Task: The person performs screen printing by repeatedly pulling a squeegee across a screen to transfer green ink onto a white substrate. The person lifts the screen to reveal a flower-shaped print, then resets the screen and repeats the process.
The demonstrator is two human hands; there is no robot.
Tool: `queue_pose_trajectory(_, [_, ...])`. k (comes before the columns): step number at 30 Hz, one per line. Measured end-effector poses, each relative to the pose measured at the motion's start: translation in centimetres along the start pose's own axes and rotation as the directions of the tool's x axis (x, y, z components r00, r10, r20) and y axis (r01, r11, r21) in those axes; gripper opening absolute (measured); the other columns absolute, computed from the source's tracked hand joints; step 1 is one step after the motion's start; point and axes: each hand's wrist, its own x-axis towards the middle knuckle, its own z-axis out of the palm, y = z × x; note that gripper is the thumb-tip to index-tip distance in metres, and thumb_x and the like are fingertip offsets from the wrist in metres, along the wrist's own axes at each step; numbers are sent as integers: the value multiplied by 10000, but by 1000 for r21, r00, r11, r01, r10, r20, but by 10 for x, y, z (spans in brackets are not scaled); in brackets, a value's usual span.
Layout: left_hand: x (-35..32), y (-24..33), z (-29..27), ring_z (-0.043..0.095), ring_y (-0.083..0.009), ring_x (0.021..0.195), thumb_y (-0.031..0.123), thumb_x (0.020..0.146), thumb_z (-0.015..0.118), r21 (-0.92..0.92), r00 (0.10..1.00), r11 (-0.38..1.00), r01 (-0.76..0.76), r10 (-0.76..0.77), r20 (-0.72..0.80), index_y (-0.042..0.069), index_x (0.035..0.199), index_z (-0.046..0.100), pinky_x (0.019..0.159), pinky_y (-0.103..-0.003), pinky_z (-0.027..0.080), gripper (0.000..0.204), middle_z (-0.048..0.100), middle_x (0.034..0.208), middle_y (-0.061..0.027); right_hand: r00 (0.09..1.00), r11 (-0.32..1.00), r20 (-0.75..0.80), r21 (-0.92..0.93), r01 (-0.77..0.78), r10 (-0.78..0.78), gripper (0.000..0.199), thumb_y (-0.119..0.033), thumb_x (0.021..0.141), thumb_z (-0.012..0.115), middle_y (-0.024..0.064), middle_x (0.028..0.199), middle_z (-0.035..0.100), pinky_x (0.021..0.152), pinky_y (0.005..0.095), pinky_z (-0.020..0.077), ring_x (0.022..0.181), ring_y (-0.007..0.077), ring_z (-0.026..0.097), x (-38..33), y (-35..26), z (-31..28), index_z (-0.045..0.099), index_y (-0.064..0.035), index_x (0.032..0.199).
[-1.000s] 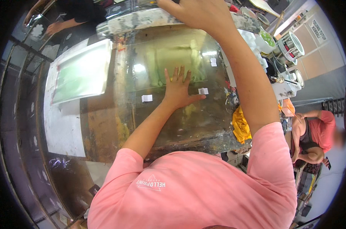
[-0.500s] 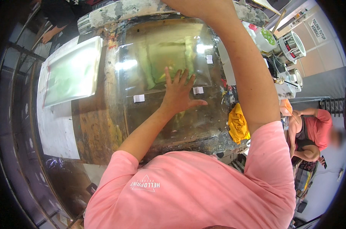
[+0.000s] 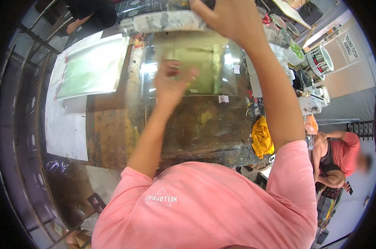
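Observation:
A clear plastic sheet with a yellow-green sheen lies on the stained dark table. Above its left part is my left hand, smeared by motion; whether the fingers hold anything does not show. A small dark red patch appears by the fingers. My right hand reaches across a paint-marked, grey-white bar at the far side of the table. Its thumb points left, while the other fingers are hidden or cut off by the upper edge. Small white tabs sit along the sheet's right and near edges.
A stack of clear plastic sheets lies on white paper at the left. A yellow cloth rests at the right table edge, below paint tubs. One person sits at far right; another's arm shows at upper left.
My left hand, earlier spread flat on the sheet, has lifted and shifted left and away. The view has shifted, showing more of my right hand. A white tab near my left hand no longer shows.

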Motion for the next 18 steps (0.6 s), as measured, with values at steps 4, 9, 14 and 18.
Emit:
queue_pose_trajectory(4, [2, 68, -77, 735, -238, 1032, 319, 718, 1000, -438, 998, 898, -46, 26, -51, -32, 1425, 557, 891, -372, 589, 905, 721, 1241, -94, 992, 981, 68, -156, 119, -109, 567, -528, 973, 613, 173, 877, 720, 812, 499, 485, 876, 354, 691, -69, 5, 31, 698, 2, 1156])
queue_pose_trajectory(9, [-42, -10, -79, 711, -278, 1076, 417, 621, 1026, 58, 990, 990, 128, -131, 54, 14, 1383, 634, 923, -442, 551, 947, 702, 1237, -97, 923, 982, 336, 64, 178, -189, 434, -488, 966, 679, 123, 918, 687, 808, 491, 488, 881, 322, 668, -148, 13, 59, 732, -78, 1098])
queue_pose_trajectory(14, [-65, -59, -68, 548, -289, 1211, 645, 512, 981, 728, 1000, 686, -3, 24, -18, 12, 1321, 682, 1109, -474, 316, 1070, 613, 1244, -100, 815, 983, 579, 164, -89, -23, 355, -428, 928, 744, 92, 1010, 693, 802, 470, 544, 939, 312, 679, -204, 0, 78, 772, -122, 1107])
queue_pose_trajectory(18, [-68, -68, -67, 510, -287, 1214, 684, 469, 960, 723, 999, 691, -13, 43, -24, 61, 1287, 719, 1099, -460, 273, 1056, 600, 1189, -82, 848, 994, 530, 94, -52, -6, 359, -393, 896, 778, 68, 1014, 694, 755, 445, 561, 927, 288, 681, -226, -7, 93, 760, -130, 1139])
